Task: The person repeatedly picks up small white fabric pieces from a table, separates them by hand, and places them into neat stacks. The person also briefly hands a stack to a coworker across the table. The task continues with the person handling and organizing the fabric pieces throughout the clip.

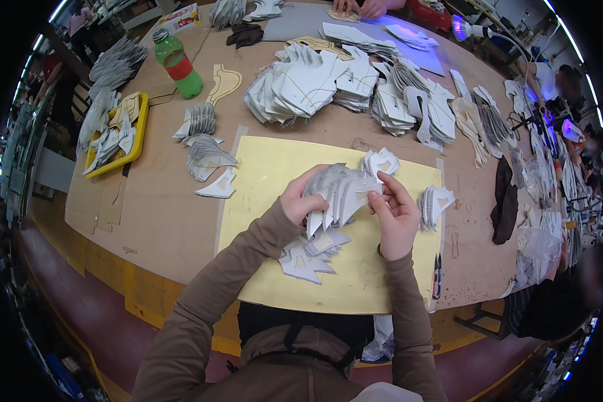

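Note:
My left hand (305, 197) is wrapped round a thick fanned stack of grey-white cut pieces (342, 191), held above a yellow sheet (268, 167). At the stack's right edge, the thumb and fingers of my right hand (396, 213) pinch one of these cut pieces. Under my hands lies a loose pile of similar pieces (308, 258) on the sheet. Just beyond the stack rests another small bundle (380, 161), and a further bundle (435, 204) lies to the right of my right hand. My fingers partly cover the held stack.
Large white stacks (295, 87) stand at the back, with a green bottle (179, 63) and a yellow tray (141, 127) at the left. Fanned bundles (208, 157) lie left of the sheet. A pen (437, 276) and dark cloth (504, 201) are at right. Another person's hands (358, 8) work across the table.

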Demonstrator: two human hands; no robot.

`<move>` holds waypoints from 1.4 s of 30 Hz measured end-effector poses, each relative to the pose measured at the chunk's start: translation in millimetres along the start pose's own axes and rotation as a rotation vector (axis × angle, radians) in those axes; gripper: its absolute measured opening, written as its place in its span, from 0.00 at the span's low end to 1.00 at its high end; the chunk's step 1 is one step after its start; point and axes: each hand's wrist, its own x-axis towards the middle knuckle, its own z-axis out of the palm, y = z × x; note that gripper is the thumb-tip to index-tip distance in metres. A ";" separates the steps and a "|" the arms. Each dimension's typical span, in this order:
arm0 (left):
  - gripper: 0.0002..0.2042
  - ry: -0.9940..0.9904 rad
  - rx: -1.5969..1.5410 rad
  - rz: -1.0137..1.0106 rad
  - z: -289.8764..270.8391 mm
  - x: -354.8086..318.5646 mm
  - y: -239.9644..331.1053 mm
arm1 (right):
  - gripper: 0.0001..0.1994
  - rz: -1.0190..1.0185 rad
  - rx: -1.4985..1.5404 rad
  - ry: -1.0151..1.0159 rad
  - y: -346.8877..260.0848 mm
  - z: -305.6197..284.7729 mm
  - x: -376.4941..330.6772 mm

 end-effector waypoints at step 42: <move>0.23 0.011 -0.279 0.069 -1.6 7.1 0.1 | 0.10 0.012 -0.036 -0.127 -9.1 -2.5 3.1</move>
